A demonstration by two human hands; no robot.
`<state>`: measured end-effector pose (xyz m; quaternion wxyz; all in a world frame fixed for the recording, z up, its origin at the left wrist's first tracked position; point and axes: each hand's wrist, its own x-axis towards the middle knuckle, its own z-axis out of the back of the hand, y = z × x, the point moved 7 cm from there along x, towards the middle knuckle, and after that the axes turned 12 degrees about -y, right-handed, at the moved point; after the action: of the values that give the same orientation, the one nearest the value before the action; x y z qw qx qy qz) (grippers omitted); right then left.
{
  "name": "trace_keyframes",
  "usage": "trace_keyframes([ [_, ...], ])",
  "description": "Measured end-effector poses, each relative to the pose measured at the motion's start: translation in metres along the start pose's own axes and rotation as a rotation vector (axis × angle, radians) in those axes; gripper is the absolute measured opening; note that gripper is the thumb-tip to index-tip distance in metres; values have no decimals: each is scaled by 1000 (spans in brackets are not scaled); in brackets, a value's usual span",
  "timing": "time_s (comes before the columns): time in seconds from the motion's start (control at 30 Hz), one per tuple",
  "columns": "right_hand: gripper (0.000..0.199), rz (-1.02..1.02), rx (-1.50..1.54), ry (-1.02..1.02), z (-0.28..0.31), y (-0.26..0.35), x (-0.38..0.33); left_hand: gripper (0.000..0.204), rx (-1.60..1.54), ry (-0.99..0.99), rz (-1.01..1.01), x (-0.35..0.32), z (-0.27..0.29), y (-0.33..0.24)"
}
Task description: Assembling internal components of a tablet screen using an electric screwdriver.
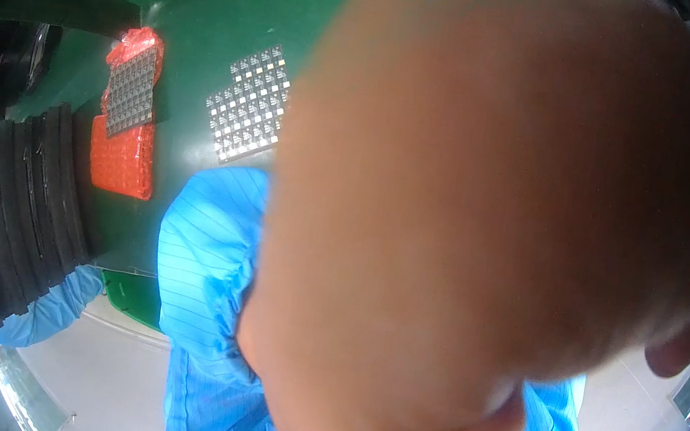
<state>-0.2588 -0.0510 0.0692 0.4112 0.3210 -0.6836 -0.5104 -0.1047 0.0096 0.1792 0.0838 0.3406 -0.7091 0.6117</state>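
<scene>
My hand (483,235) raised close, blurred, filling the view, grip impossible to tell, left of it a silvery grid tray (248,105) on the green table (215,12), orange packs (121,156) further left.

green worktop (215,12) left of the hand, bearing a silver gridded tray (248,105), orange trays (122,153), stacked black trays (11,204).

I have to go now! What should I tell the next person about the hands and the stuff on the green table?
A hand is raised right at the camera, blurred, covering most of the view; which hand it is, and its grip, cannot be told. The other hand is not seen.
On the green table: a shiny grid tray, a grey grid tray on orange trays, and a stack of black trays at the left.
Nothing is visibly held.
</scene>
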Motion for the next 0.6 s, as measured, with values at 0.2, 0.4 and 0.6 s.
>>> trace_keyframes([
  [0.2,39,-14,26,-29,-17,1,-8,76,79,-53,37,-12,12,-6],
  [0.4,40,30,-43,-58,8,10,-6,78,85,-19,37,-2,19,-4],
  [0.6,35,81,-16,18,1,1,-1,79,153,-43,47,-6,31,-15],
])
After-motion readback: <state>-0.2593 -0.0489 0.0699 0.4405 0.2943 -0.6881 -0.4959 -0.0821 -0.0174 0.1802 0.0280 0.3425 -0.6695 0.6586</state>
